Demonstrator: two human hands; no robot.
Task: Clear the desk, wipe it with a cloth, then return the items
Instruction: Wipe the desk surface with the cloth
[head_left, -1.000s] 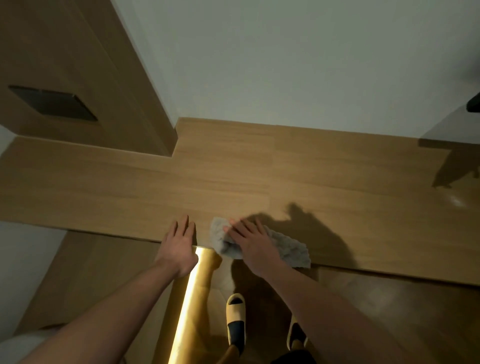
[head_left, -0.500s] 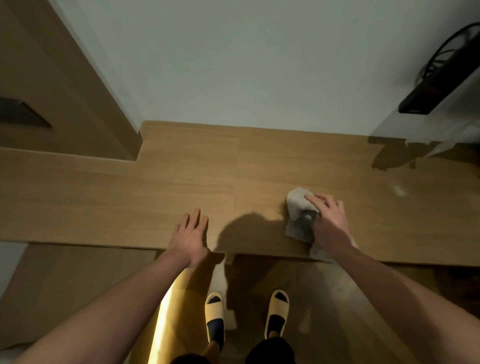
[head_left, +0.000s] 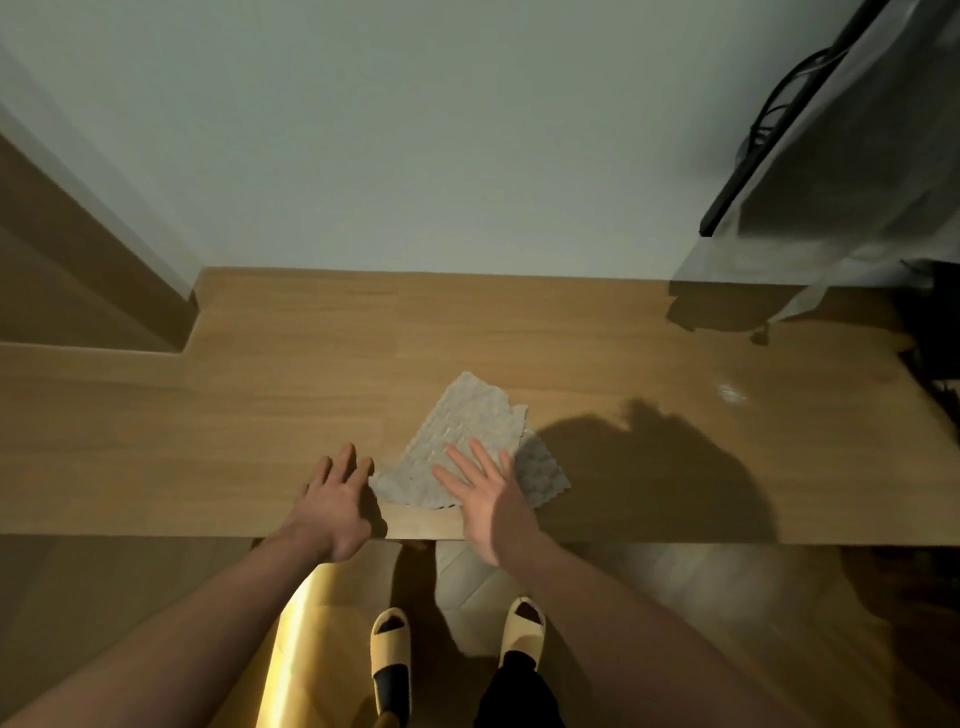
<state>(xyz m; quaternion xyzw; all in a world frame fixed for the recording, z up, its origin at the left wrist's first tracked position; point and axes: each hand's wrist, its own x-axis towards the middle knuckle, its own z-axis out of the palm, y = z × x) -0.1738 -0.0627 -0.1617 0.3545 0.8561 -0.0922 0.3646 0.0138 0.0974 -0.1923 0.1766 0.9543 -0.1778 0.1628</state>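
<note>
Standing at the near edge in our pale slippers, we rest our left hand on the wooden surface, fingers loosely spread and holding nothing, just beside the cloth's left corner. Our right hand lies flat on the grey cloth, fingers straight and fanned, pressing it down rather than gripping it. The cloth is spread open near the front edge, roughly at the middle of the surface. We judge we are in the wiping step, since the wood around it is bare. Farther right a pale smudge shows, well apart from the cloth. The next move probably calls for sliding the cloth that way under steady palm pressure.
</note>
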